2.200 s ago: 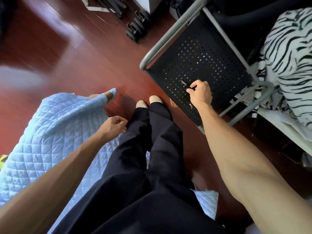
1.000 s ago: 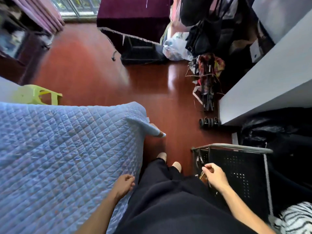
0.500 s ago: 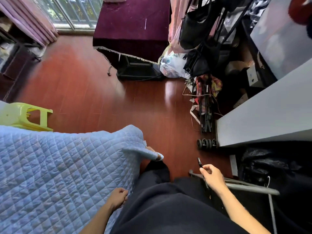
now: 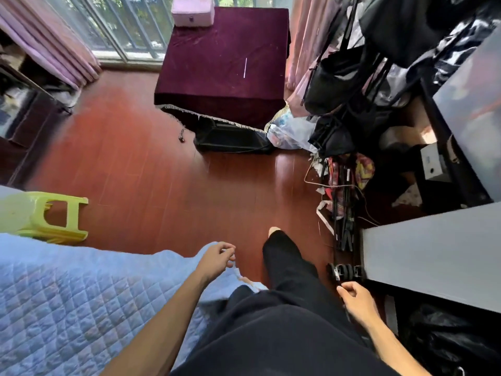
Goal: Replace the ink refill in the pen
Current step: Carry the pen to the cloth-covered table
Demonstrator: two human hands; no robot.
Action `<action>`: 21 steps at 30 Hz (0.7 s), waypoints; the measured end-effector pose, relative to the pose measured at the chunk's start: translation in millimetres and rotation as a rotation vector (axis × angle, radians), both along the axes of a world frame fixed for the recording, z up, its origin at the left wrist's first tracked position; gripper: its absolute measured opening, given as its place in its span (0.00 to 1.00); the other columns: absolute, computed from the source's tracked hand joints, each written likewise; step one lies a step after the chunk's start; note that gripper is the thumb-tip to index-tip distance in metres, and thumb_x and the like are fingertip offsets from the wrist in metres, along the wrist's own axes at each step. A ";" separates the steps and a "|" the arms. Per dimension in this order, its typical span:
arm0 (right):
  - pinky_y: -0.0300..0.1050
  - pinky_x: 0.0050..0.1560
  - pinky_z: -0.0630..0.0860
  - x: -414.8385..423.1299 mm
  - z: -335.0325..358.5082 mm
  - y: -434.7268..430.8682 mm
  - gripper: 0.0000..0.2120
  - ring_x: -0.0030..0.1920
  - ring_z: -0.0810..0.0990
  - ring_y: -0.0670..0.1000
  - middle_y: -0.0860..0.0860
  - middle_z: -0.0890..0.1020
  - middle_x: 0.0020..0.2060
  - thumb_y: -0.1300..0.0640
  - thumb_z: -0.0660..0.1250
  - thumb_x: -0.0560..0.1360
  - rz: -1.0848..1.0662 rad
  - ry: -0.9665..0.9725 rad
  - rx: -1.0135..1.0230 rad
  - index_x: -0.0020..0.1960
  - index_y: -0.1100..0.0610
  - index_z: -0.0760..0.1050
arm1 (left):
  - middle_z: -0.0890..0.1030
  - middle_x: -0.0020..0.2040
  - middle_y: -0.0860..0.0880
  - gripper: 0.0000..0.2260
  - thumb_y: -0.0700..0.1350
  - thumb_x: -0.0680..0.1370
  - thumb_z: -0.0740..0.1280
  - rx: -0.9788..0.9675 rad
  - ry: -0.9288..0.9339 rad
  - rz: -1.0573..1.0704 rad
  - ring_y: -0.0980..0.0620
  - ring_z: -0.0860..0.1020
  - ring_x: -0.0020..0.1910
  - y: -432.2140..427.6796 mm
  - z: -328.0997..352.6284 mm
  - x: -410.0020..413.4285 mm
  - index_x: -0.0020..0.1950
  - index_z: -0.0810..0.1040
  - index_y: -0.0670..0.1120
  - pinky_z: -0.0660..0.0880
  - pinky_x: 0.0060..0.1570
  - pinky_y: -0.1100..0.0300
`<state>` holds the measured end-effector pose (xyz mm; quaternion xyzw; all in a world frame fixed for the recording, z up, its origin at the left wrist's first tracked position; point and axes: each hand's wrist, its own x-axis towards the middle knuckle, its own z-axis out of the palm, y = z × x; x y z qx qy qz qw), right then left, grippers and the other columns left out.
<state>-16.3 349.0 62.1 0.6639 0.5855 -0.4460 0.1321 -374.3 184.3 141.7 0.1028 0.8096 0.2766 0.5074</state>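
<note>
My right hand [image 4: 357, 302] grips a dark pen [image 4: 337, 275] low on the right, its tip sticking up past my fingers. My left hand [image 4: 217, 256] hangs in front of me over the edge of the blue quilt, fingers loosely curled with nothing visible in them. A thin white stick, possibly a refill [image 4: 245, 67], lies on the dark red cloth of the table [image 4: 217, 85] at the far side of the room, well away from both hands.
A blue quilted bed [image 4: 67, 308] fills the lower left, with a yellow-green plastic stool [image 4: 46, 215] beyond it. A grey cabinet [image 4: 433, 251] and cluttered bags [image 4: 339, 77] line the right. Red wooden floor [image 4: 162, 172] stretches between me and the table. A pink box [image 4: 192, 12] sits on the table.
The view has swung up from the black perforated chair to the room. My right hand lifted the pen off the chair and holds it at my side; my left hand rose forward.
</note>
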 end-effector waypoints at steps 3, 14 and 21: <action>0.49 0.54 0.75 -49.5 -6.6 60.1 0.09 0.51 0.85 0.59 0.57 0.87 0.50 0.56 0.70 0.84 0.080 0.013 -0.020 0.61 0.59 0.82 | 0.80 0.44 0.44 0.08 0.39 0.85 0.60 -0.102 0.000 0.051 0.55 0.77 0.34 20.0 1.9 -23.3 0.54 0.78 0.41 0.73 0.28 0.71; 0.49 0.49 0.77 -280.9 27.4 242.0 0.03 0.41 0.82 0.55 0.51 0.86 0.42 0.56 0.68 0.84 0.274 0.226 0.049 0.56 0.53 0.80 | 0.77 0.38 0.47 0.11 0.39 0.81 0.62 -0.314 -0.040 0.166 0.50 0.72 0.37 38.7 10.6 -87.8 0.40 0.77 0.44 0.68 0.36 0.61; 0.54 0.52 0.81 -383.6 23.3 304.0 0.03 0.41 0.81 0.55 0.56 0.86 0.45 0.57 0.68 0.84 0.287 0.246 0.075 0.56 0.53 0.80 | 0.69 0.31 0.48 0.19 0.33 0.82 0.60 -0.302 -0.050 0.173 0.55 0.65 0.28 91.1 -17.3 -189.4 0.33 0.67 0.47 0.63 0.22 0.74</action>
